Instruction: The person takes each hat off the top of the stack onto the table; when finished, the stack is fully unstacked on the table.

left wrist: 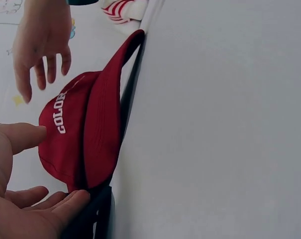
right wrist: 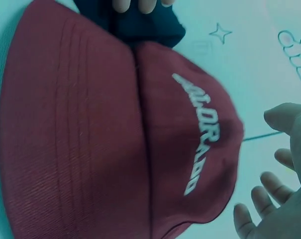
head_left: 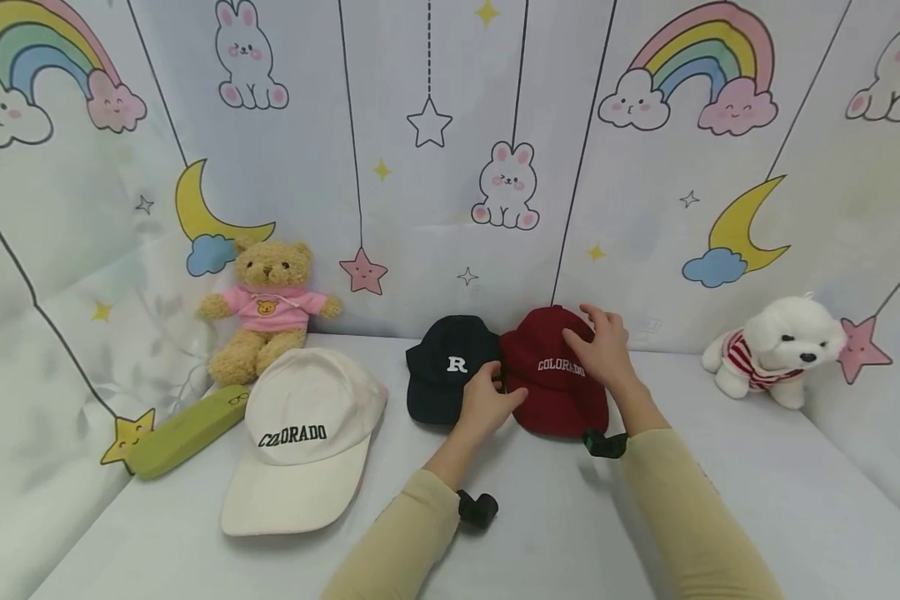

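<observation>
A red baseball cap with white COLORADO lettering leans at the back of the table, its brim toward me. At its left side is my left hand, thumb apart from the fingers; in the left wrist view those fingers lie right at the cap's lower edge. My right hand is at the cap's upper right with fingers spread, and a gap shows between it and the crown in the right wrist view. A black cap with a white R stands just left of the red one, partly covered by my left hand.
A white COLORADO cap lies at left, beside a green glasses case. Behind them sits a teddy bear in a pink top. At right back is a white plush dog. A printed curtain closes off the back.
</observation>
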Available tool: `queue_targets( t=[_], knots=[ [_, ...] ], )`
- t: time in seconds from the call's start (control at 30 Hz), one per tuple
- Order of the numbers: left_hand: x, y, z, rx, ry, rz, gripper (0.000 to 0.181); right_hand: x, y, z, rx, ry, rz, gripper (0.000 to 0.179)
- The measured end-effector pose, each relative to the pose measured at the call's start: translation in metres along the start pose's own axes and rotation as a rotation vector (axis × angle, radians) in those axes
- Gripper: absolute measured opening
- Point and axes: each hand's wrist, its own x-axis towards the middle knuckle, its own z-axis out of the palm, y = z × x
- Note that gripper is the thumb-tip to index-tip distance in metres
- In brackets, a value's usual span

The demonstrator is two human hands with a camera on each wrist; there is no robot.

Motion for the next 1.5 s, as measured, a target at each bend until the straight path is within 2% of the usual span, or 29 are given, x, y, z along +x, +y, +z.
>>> queue_targets(
  t=[0.23, 0.47, 0.63, 0.83, 1.03, 1.23, 1.5],
  knots=[
    [-0.001, 0.0, -0.008, -0.017, -0.018, 0.027, 0.065, -0.009, -0.016, -0.006, 0.004, -0.03, -0.041, 0.064],
    [-0.002, 0.003, -0.019, 0.003, -0.043, 0.09, 0.068, -0.021, -0.019, -0.007, -0.068, -0.079, -0.076, 0.066],
    [-0.003, 0.004, -0.031, 0.031, -0.045, 0.14, 0.069, -0.028, -0.017, -0.006, -0.102, -0.13, -0.054, 0.071],
    [-0.006, 0.004, -0.045, 0.075, -0.068, 0.171, 0.07, -0.034, -0.014, 0.001, -0.104, -0.179, -0.034, 0.073],
    [-0.015, 0.006, -0.056, 0.115, -0.092, 0.209, 0.069, -0.04, -0.006, 0.011, -0.135, -0.2, 0.004, 0.075],
    [-0.025, 0.011, -0.068, 0.095, -0.116, 0.246, 0.068, -0.042, -0.001, 0.019, -0.153, -0.203, 0.007, 0.076],
    [-0.036, 0.018, -0.085, 0.106, -0.118, 0.3, 0.069, -0.041, 0.003, 0.027, -0.195, -0.209, 0.012, 0.077]
  ],
)
